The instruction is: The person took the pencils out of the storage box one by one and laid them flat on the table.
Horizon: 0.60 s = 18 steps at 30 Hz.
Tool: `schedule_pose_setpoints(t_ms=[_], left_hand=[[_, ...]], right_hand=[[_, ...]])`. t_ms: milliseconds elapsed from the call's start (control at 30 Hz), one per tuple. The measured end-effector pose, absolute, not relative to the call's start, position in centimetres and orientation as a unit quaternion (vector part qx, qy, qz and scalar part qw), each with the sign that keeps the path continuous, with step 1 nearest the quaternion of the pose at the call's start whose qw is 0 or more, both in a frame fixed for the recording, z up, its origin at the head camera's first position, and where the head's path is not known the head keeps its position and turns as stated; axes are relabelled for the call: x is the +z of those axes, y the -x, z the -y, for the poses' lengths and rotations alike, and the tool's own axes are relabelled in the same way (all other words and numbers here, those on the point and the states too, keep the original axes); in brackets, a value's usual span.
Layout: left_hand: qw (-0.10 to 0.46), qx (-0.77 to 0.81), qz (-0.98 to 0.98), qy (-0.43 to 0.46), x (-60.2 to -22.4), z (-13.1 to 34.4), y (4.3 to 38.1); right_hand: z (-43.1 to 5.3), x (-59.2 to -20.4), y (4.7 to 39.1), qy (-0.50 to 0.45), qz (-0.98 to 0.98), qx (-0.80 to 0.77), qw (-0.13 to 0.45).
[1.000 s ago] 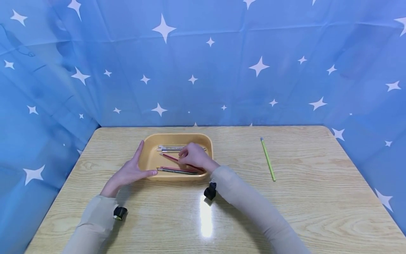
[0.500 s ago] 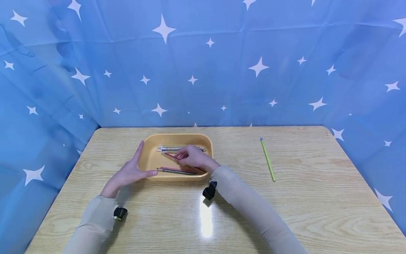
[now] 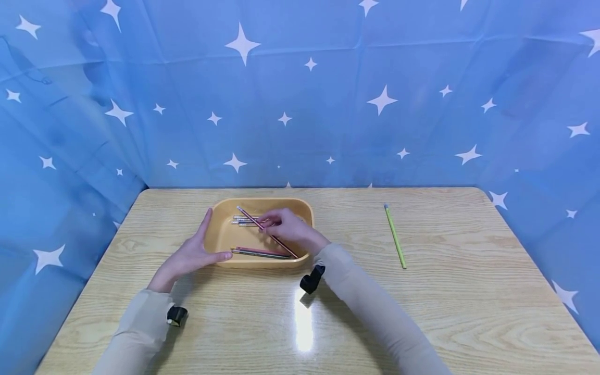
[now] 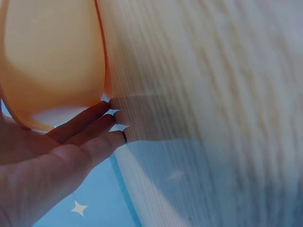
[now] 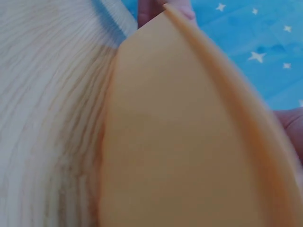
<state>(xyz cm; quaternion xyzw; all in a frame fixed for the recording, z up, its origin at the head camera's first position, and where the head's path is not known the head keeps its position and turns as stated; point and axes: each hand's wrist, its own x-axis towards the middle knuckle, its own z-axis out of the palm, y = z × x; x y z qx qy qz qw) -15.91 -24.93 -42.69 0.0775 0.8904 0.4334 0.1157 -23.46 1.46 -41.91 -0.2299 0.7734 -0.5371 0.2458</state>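
Note:
A tan plastic tray [image 3: 224,263] stands on the table. My left hand [image 3: 187,254] rests against its left end, fingers straight and thumb at the front rim. In the left wrist view, the fingers lie along the outside of the tray [image 4: 52,52]. Over the tray, my right hand [image 3: 291,230] pinches a dark red pencil [image 3: 281,244] between thumb and fingers. This pencil slants across the tray, eraser end up toward the back left. The right wrist view shows the tray's outer wall [image 5: 165,132], which hides the right hand's fingertips.
Inside the tray, silver-looking pencils [image 3: 238,222] lie along the back and other dark and reddish pencils [image 3: 258,252] along the front. A lime green pencil [image 3: 395,236] lies alone on the wooden table [image 3: 469,291] at the right. A blue star-patterned cloth [image 3: 328,130] hangs behind.
The red pencil in my right hand has swung round and up, its eraser end shifting toward the tray's back. The left hand and the tray have stayed in place.

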Motion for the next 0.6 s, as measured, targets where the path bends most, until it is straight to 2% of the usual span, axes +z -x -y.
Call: schedule_pose_setpoints(t_ms=[433, 600], left_hand=[[0.12, 0.432, -0.891, -0.073, -42.7, 25.0, 16.0], [0.118, 0.443, -0.886, -0.076, -42.9, 25.0, 15.9]], right_hand=[[-3.2, -38.9, 22.8, 0.27, -0.768, -0.541, 0.211], [-4.7, -38.1, 22.6, 0.274, -0.785, -0.526, 0.179]])
